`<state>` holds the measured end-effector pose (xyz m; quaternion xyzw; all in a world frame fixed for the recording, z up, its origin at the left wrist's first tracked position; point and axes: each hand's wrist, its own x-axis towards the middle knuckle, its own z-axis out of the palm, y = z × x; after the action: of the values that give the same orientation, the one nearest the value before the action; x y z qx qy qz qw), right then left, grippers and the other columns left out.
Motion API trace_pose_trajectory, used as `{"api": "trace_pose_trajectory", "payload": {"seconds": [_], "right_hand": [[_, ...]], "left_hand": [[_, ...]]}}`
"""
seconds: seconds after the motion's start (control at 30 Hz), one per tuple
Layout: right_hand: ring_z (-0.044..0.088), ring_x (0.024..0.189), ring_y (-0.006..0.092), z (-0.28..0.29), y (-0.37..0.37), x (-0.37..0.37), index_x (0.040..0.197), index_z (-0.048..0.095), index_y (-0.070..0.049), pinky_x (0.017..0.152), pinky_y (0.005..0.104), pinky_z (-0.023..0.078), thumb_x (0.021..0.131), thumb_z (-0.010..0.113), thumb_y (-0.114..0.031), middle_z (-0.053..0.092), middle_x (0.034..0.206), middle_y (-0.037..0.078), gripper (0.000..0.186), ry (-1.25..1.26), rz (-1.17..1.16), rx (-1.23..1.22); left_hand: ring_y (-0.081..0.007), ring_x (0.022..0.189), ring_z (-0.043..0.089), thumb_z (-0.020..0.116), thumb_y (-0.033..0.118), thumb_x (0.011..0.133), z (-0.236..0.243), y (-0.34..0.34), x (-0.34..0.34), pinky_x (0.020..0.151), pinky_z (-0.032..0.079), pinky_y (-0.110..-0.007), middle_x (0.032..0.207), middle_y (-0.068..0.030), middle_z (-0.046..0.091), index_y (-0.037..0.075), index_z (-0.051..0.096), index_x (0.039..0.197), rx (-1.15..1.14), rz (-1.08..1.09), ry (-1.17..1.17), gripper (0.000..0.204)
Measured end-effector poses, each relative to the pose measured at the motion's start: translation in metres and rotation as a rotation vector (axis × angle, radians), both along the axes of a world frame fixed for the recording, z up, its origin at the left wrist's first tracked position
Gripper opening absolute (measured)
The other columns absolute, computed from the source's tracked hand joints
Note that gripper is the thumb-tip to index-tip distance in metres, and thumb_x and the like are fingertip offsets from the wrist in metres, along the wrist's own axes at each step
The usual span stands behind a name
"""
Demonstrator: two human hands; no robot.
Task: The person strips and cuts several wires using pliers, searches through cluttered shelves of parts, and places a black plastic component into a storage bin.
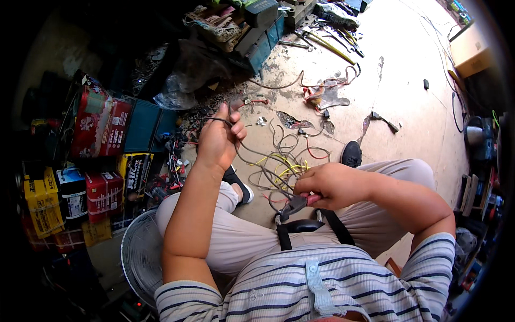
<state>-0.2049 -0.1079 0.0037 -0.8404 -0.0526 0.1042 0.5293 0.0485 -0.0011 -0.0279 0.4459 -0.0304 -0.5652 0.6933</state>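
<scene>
My left hand [219, 140] is raised in front of me, its fingers closed round a thin dark cable [251, 151]. From there the cable runs down to a loose tangle of grey and yellow wires [284, 167] on the floor between my legs. My right hand [339, 185], held over my lap, grips a pair of pliers [294, 207] with red handles. Their dark jaws point left and down, close to the lower end of the tangle. Whether a wire lies between the jaws I cannot tell.
Boxes in red [103, 196] and yellow [43, 208] are stacked at the left, near a round wire fan grille [140, 260]. Wrenches and other hand tools [332, 45] lie farther off. A black plug-like piece [384, 122] rests on the floor. A cardboard box [472, 51] stands far right.
</scene>
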Motion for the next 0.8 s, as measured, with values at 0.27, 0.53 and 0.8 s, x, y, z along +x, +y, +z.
{"api": "trace_pose_trajectory", "payload": {"seconds": [0.27,0.53,0.8], "right_hand": [[0.054,0.072,0.0098,0.019,-0.011,0.005,0.094,0.057,-0.003,0.067,0.0256,0.045,0.084,0.063,-0.009,0.059,0.076,0.003,0.012,0.074,-0.442,0.601],[0.055,0.068,0.0083,0.015,-0.040,0.018,0.102,0.055,-0.006,0.059,0.0203,0.044,0.089,0.060,-0.019,0.057,0.074,-0.001,0.019,0.022,-0.852,0.996],[0.048,0.062,0.0080,0.002,-0.070,0.012,0.095,0.051,-0.007,0.059,0.0240,0.041,0.091,0.054,-0.016,0.054,0.072,-0.001,0.011,-0.099,-1.195,1.082]], "left_hand": [[-0.0195,0.112,0.049,0.033,0.026,0.099,-0.034,0.000,-0.046,0.096,0.040,-0.037,0.123,-0.0136,0.049,0.000,0.049,0.118,0.352,-0.101,-0.417,0.036],[-0.0175,0.103,0.052,0.027,0.035,0.101,-0.007,-0.009,-0.081,0.094,0.037,-0.031,0.101,-0.0083,0.057,-0.004,0.047,0.123,-0.253,-0.683,-0.300,0.050],[-0.0069,0.069,0.043,0.036,0.026,0.100,0.001,-0.004,-0.075,0.068,0.037,-0.021,0.071,0.0022,0.046,-0.002,0.055,0.110,-0.014,-0.650,-0.548,0.035]]}}
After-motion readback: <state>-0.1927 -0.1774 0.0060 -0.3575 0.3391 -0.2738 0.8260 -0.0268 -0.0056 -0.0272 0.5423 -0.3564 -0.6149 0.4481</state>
